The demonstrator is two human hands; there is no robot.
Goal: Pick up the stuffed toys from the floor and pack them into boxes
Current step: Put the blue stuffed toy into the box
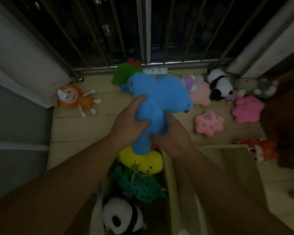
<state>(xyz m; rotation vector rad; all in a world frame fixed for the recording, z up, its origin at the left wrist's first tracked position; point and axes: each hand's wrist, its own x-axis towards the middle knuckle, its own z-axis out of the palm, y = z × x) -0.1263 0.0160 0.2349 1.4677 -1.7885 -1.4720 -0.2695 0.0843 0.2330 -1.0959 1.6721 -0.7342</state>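
Right, I have a blue plush toy (159, 99) up in both hands, held above the far end of the cardboard box (231, 163). It is fleecy and soft, with a fat rounded body and stubby limbs. My left hand (127, 121) grasps it from the left, the thumb pressed deep into the pile. My right hand (171, 136) clasps the lower limb from the right, its fingers wrapped behind where I cannot see them. The toy's bottom end touches a smooth yellow plush (143, 160) lying in the box.

Nearer to me in the box sits a dark green knobbly plush (143, 185), and then a fluffy black-and-white panda (120, 216), partly covered by my left forearm. The box's right flap stands open, and my right arm hides part of its wall.

On the pale plank floor (75, 129), an orange doll (76, 99) lies flat at the far left. At the far side a green plush (124, 73) is half hidden behind the blue one, as is a pale pink plush (200, 94). A second panda (219, 83) lies to its right, then a grey-green toy (255, 85), too dim to make out. A bright pink paw-shaped cushion (248, 109), a paler spotted one (209, 122) and a red-orange plush (260, 150) lie on the right. Metal bars (143, 31) close off the far end.
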